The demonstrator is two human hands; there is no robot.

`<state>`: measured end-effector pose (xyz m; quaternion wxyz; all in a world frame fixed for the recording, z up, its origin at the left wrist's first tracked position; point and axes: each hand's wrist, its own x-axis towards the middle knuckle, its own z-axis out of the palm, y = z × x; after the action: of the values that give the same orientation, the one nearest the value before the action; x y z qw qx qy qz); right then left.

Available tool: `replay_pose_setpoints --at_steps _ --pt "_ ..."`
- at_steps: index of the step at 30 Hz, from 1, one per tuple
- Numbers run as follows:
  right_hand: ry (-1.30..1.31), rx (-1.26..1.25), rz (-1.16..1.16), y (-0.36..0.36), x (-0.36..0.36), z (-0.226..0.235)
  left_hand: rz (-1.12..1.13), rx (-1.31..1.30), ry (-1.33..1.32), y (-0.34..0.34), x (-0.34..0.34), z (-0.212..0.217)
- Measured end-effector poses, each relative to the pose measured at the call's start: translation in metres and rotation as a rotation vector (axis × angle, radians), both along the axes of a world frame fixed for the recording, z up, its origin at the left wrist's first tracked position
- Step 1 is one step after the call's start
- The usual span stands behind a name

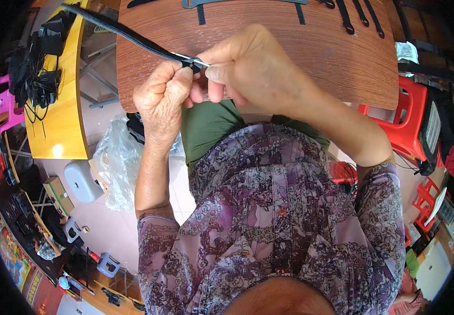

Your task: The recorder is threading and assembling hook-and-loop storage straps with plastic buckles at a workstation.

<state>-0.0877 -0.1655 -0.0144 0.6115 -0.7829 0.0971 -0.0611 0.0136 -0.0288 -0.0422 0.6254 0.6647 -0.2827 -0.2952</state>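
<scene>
A long black fabric strap [127, 33] runs from the upper left down to my left hand [160, 97]. My left hand is closed, pinching the strap near its end between thumb and fingers. My right hand [264, 73] is closed as well, with a slender silvery metal tool [204, 63] between its thumb and fingers. The tool's bright shaft lies against the strap's end, where the two hands almost meet. Its tip and exact kind are hard to make out. Both hands are above the near part of the brown wooden table [311, 68].
Several black straps [361, 13] lie at the table's far right, and a grey strip [243, 1] along its far edge. A yellow table [61, 131] with black cables [40, 81] stands on the left. Red plastic stools [408, 118] stand on the right; a clear plastic bag [114, 163] hangs at lower left.
</scene>
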Motion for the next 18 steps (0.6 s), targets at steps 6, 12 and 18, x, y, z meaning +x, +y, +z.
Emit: replay_pose_setpoints --at_steps 6,12,18 --pt "-0.153 -0.122 -0.171 0.020 -0.002 -0.018 -0.036 -0.098 0.003 0.001 -0.005 -0.005" --pt "0.071 0.142 -0.134 0.015 -0.007 0.008 0.030 0.006 -0.113 0.005 -0.001 -0.002" --pt "0.048 0.333 -0.183 0.000 -0.008 0.009 -0.090 -0.128 -0.234 0.006 0.001 0.003"
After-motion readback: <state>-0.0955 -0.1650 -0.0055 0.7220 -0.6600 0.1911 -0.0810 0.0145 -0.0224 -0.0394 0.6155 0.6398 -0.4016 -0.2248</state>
